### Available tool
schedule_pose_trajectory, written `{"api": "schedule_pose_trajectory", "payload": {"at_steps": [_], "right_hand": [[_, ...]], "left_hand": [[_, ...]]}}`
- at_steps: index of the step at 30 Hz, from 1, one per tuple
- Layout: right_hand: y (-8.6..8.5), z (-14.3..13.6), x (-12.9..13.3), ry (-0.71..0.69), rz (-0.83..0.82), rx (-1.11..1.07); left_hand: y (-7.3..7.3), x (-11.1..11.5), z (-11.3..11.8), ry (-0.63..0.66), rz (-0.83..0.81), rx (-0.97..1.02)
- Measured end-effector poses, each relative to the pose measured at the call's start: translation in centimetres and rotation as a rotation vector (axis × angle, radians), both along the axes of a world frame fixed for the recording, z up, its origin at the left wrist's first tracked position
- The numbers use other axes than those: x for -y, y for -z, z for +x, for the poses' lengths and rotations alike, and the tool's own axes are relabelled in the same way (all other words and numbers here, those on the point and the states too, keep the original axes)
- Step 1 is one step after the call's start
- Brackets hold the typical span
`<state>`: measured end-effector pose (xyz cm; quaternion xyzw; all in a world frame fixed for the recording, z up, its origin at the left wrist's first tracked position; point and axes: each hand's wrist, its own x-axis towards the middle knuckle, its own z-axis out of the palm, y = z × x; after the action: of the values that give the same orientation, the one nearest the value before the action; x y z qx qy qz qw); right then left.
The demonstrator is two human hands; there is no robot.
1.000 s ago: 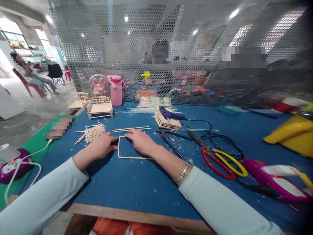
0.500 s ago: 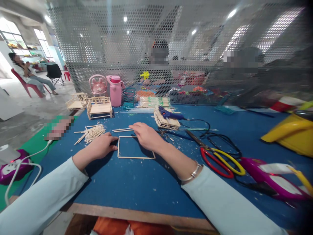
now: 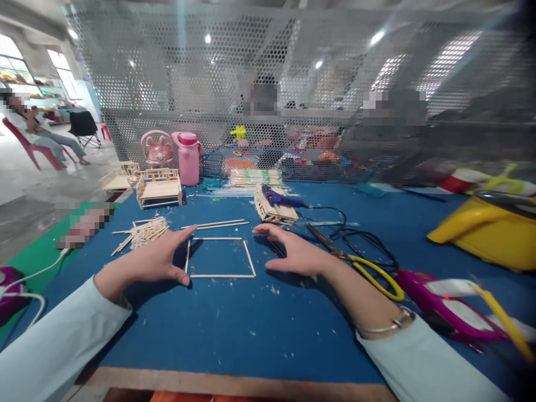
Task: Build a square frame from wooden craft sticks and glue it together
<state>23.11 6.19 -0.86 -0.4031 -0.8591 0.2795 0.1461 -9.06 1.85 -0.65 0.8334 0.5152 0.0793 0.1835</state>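
Four thin wooden sticks lie on the blue tabletop as a rectangle (image 3: pixel 221 276), with small gaps showing at some corners. At its left side my left hand (image 3: pixel 151 258) is open, thumb and forefinger spread around the left stick; whether they touch it I cannot tell. To the right of the rectangle my right hand (image 3: pixel 295 251) hovers open, thumb apart from the fingers and nothing held. Just above the rectangle lie loose sticks (image 3: pixel 221 225) side by side. A pile of short sticks (image 3: pixel 148 231) sits beyond my left hand.
A blue glue gun (image 3: pixel 278 198) rests on a small stick-built piece (image 3: pixel 274 213). Miniature stick benches (image 3: pixel 159 190) and a pink flask (image 3: pixel 188 159) stand back left. Scissors (image 3: pixel 377 276), black cord, a purple power strip (image 3: pixel 452 310) and a yellow container (image 3: pixel 489 231) are at right.
My right hand has moved from the loose sticks and the rectangle's top to the right of it, opening. My left hand has spread its fingers wider. The view has shifted slightly.
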Motion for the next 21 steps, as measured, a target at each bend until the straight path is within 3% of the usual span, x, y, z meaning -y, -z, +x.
{"api": "schedule_pose_trajectory", "payload": {"at_steps": [6,16,21], "right_hand": [[-0.2,-1.1,0.6,0.004,0.023,0.127],[1.6,-2.1,-0.4,-0.086,0.077,0.229],[1.7,-1.7,-0.7,-0.113,0.089,0.211]], "left_hand": [[0.3,0.0,0.1,0.001,-0.08,-0.04],[1.0,-0.6,-0.3,0.006,-0.075,0.003],[0.8,-0.8,-0.5,0.002,-0.101,0.07]]}}
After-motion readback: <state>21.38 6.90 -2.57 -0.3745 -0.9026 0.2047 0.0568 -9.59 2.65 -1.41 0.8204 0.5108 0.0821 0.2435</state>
